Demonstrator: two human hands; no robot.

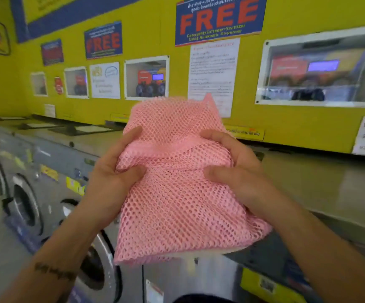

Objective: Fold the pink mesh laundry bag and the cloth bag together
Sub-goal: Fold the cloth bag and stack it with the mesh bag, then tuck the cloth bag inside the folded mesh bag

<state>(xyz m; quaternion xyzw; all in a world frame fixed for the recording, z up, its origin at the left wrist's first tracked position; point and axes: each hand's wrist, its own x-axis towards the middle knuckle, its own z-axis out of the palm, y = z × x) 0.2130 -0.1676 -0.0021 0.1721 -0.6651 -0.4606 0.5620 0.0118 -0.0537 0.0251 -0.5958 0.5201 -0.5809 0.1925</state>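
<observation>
The pink mesh laundry bag (175, 193) hangs in the air in front of me, creased across its middle, its upper part standing up and its lower part drooping. My left hand (114, 169) grips its left edge, thumb in front and fingers behind. My right hand (231, 169) grips the right edge the same way. A pale strip of the cloth bag (227, 251) peeks out under the mesh at the lower right; the remainder of it is hidden behind the mesh.
A row of grey front-loading washing machines (94, 265) runs below and to the left, with a flat metal top (321, 184) right of my hands. Behind is a yellow wall (146, 40) with posters and screens.
</observation>
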